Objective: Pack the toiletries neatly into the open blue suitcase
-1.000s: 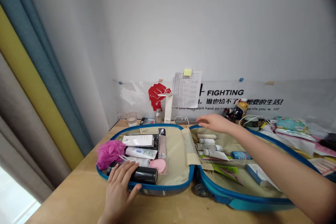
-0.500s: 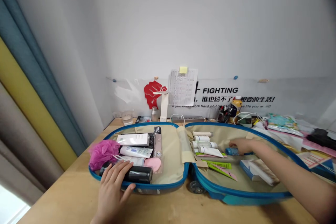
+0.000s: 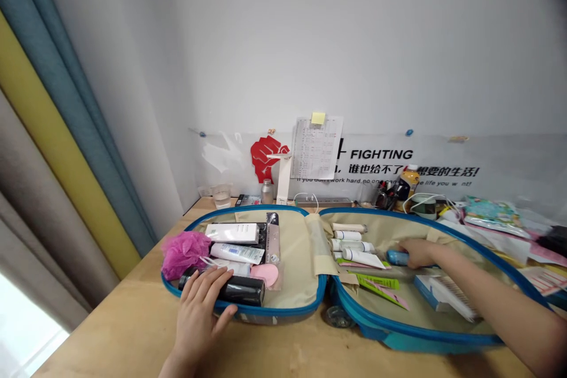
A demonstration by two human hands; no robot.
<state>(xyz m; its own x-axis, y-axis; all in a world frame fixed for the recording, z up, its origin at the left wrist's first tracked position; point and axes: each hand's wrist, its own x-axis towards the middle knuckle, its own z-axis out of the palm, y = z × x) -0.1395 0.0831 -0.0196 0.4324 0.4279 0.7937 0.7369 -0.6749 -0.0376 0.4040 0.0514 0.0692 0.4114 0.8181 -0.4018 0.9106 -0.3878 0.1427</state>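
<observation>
A suitcase with blue edging [image 3: 283, 310] lies unfolded, beige lining up. My left hand [image 3: 202, 301] rests with outstretched fingers across a black cylinder [image 3: 243, 290] in the left half, the thumb over the rim. Beside it are a pink mesh bath puff [image 3: 185, 253], a white tube [image 3: 238, 253], a white box [image 3: 233, 233] and a round pink pad [image 3: 264, 274]. In the right half, my right hand [image 3: 419, 253] is closed on a small blue object [image 3: 397, 257], its far end hidden by the fingers. Several white tubes [image 3: 361, 257], green-and-pink packets [image 3: 381, 289] and a blue-and-white box [image 3: 432, 292] lie there too.
Behind the case stand a glass of water [image 3: 221, 195], a white lamp [image 3: 284, 180], pens [image 3: 384, 195] and a yellow-labelled bottle [image 3: 408, 184]. Papers and a patterned pack [image 3: 494, 215] crowd the right side. Curtains [image 3: 80, 130] hang at the left.
The whole view has shifted, so everything appears slightly further right. My left hand stays on the black cylinder, and my right hand stays at the small blue object.
</observation>
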